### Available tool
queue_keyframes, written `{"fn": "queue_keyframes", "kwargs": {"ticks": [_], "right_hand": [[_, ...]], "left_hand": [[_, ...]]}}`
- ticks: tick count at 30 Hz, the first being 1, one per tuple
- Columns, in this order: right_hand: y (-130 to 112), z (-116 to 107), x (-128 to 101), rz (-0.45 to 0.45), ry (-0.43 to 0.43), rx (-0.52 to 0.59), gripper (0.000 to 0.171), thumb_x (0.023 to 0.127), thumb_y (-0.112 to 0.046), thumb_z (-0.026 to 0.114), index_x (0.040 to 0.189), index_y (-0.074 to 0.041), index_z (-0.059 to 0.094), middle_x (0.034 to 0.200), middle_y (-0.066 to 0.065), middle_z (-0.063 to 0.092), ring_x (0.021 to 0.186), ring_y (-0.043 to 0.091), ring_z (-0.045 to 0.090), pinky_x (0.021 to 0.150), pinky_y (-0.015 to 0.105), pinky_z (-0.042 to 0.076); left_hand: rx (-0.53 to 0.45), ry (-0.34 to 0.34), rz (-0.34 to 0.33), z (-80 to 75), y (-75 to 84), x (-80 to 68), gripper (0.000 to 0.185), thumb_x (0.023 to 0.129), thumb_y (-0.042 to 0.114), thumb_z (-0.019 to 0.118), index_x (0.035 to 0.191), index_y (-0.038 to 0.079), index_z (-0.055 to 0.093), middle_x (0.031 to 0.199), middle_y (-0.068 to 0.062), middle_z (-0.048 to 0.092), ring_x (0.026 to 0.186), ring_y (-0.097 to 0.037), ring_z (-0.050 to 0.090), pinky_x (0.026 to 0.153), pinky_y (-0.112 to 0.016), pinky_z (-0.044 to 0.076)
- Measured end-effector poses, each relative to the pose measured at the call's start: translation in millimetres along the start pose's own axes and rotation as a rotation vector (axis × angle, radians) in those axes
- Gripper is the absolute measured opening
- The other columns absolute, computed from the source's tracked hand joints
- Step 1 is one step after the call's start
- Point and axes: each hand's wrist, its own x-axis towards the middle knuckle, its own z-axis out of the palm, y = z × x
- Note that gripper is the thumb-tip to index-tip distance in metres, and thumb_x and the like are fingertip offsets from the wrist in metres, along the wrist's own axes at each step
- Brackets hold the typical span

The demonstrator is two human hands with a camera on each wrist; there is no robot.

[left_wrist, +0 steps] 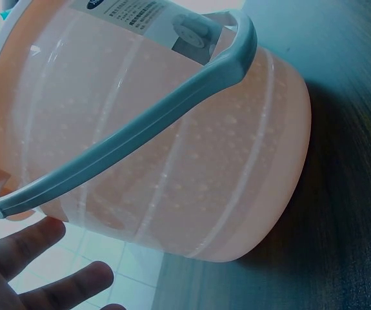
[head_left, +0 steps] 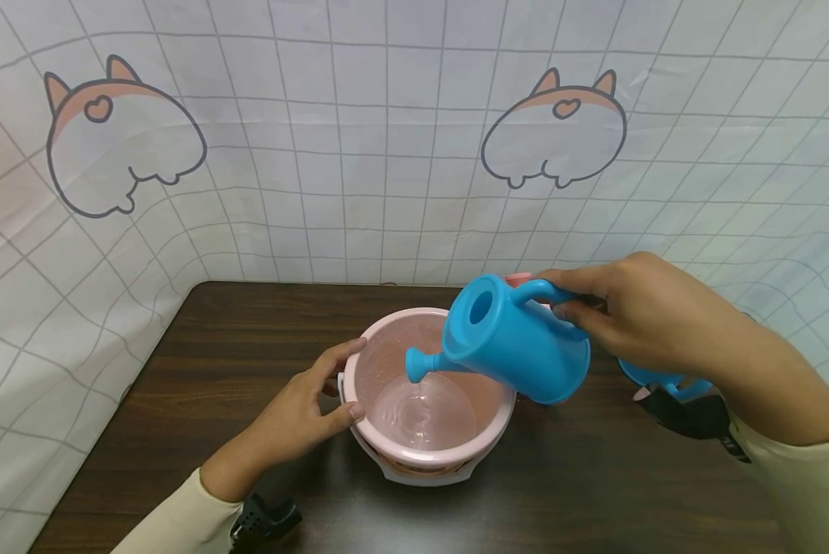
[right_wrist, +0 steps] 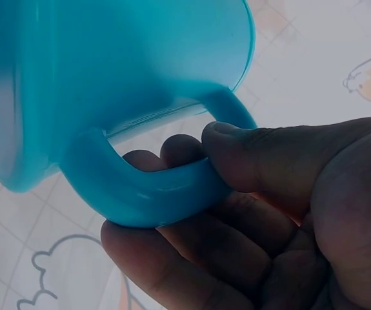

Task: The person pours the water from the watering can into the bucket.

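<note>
A pink bucket (head_left: 387,362) (left_wrist: 191,168) with a pale handle (left_wrist: 140,123) stands on the dark wooden table (head_left: 234,346). My left hand (head_left: 338,381) lies spread against its left side, thumb and fingers touching the rim; its fingers (left_wrist: 43,271) look fairly straight in the left wrist view. My right hand (head_left: 629,315) (right_wrist: 269,213) grips the handle (right_wrist: 153,187) of a blue watering can (head_left: 518,346) (right_wrist: 108,71). The can is tilted left with its spout (head_left: 417,365) over the bucket. Water (head_left: 421,412) lies in the bucket's bottom.
Another blue object (head_left: 657,377) sits on the table behind my right wrist, partly hidden. A small pink thing (head_left: 518,278) peeks out behind the can. A white cloth (head_left: 387,154) with cartoon prints walls in the table at back and sides.
</note>
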Motion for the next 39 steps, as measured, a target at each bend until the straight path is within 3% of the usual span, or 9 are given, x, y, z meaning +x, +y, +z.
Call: {"fn": "queue_keyframes", "kwargs": {"ticks": [13, 28, 34, 39], "right_hand": [[-6, -3, 6, -0.021, -0.019, -0.024, 0.045, 0.098, -0.017, 0.071, 0.142, -0.022, 0.063, 0.062, -0.008, 0.048, 0.048, 0.008, 0.04, 0.045, 0.027, 0.037], [-10, -2, 12, -0.029, -0.023, -0.04, 0.043, 0.098, -0.017, 0.071, 0.14, -0.017, 0.065, 0.066, -0.008, 0.056, 0.052, 0.01, 0.045, 0.048, 0.029, 0.038], [-13, 0, 15, -0.026, -0.013, -0.054, 0.041, 0.096, -0.016, 0.073, 0.137, -0.014, 0.068, 0.081, -0.005, 0.068, 0.059, 0.012, 0.05, 0.053, 0.032, 0.042], [-16, 0, 17, -0.035, -0.003, -0.076, 0.04, 0.095, -0.015, 0.074, 0.134, -0.015, 0.07, 0.097, 0.002, 0.075, 0.067, 0.015, 0.06, 0.061, 0.037, 0.052]], "left_hand": [[0.003, 0.002, -0.008, 0.2, 0.0, -0.2, 0.074, 0.097, 0.051, 0.065, 0.159, 0.028, 0.033, 0.13, -0.003, 0.063, 0.097, -0.019, 0.067, 0.085, -0.051, 0.054], [0.005, 0.0, -0.005, 1.0, -1.7, -0.8, 0.074, 0.097, 0.049, 0.065, 0.159, 0.027, 0.033, 0.13, -0.004, 0.063, 0.097, -0.02, 0.067, 0.085, -0.05, 0.055], [0.012, 0.002, -0.013, 1.2, -1.9, -0.9, 0.074, 0.097, 0.05, 0.065, 0.159, 0.028, 0.033, 0.129, -0.003, 0.063, 0.097, -0.017, 0.066, 0.084, -0.049, 0.055], [0.011, 0.004, -0.011, 0.7, -0.7, -0.8, 0.074, 0.097, 0.052, 0.064, 0.159, 0.028, 0.033, 0.129, -0.003, 0.063, 0.097, -0.016, 0.066, 0.084, -0.049, 0.055]]}}
